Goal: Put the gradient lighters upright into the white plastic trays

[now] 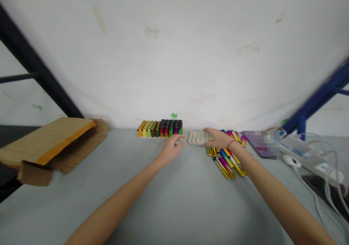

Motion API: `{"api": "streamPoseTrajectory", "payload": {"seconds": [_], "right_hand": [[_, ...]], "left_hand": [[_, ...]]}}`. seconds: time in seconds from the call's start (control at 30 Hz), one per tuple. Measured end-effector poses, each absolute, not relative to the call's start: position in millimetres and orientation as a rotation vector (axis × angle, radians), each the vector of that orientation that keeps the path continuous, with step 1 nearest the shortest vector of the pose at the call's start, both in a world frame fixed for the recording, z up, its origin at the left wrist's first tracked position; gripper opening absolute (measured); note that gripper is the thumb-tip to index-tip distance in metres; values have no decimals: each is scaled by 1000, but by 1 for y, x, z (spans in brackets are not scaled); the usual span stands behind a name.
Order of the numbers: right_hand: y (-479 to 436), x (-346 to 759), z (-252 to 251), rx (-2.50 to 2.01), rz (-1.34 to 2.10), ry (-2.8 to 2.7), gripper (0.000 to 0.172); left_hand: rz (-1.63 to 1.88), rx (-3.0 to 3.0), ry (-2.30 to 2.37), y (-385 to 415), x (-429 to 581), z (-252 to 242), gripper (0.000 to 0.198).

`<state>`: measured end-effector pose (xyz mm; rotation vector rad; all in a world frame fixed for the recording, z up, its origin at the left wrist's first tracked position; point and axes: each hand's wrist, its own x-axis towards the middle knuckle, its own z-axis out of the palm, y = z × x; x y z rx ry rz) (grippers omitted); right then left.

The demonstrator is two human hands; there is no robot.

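My right hand (219, 139) grips the right end of a white tray (200, 137) with rows of round hollows, thumb at the near edge and fingers at the far edge. The tray lies flat on the table near the wall. My left hand (171, 148) is just left of the tray, fingers stretched out and apart, holding nothing. Behind it stand tight upright rows of what look like lighters, yellow and orange ones (148, 128) at the left and black-topped coloured ones (171, 128) at the right. Loose shiny lighters (226, 161) lie in a pile under and beside my right forearm.
An open cardboard box (54, 143) lies at the left. Right of the loose pile are a phone-like flat item (259, 143), a white power strip (308, 154), a white plug (291, 161) with cables, and a dark flat object (324, 190). A white wall (174, 63) rises behind the grey table (169, 201).
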<state>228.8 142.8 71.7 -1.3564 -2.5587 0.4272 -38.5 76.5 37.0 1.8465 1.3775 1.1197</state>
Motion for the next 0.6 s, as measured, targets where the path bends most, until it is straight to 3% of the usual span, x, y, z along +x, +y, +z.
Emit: {"api": "streamPoseTrajectory", "payload": {"seconds": [0.1,0.27,0.43,0.6], "right_hand": [[161,215,64,-1357,435,-2601,60],[179,194,49,-1232,398,-2722,48],[182,198,36,-1159,439,-2683,46],[180,200,32,-1163,458,-2649,44]], "left_hand": [[1298,2116,1599,87,-87,47,24],[1531,1793,2064,116,-170,38,48],[1412,1396,1804,128,-207,16,55],[1263,1539,1594,128,-220,19,89]]}}
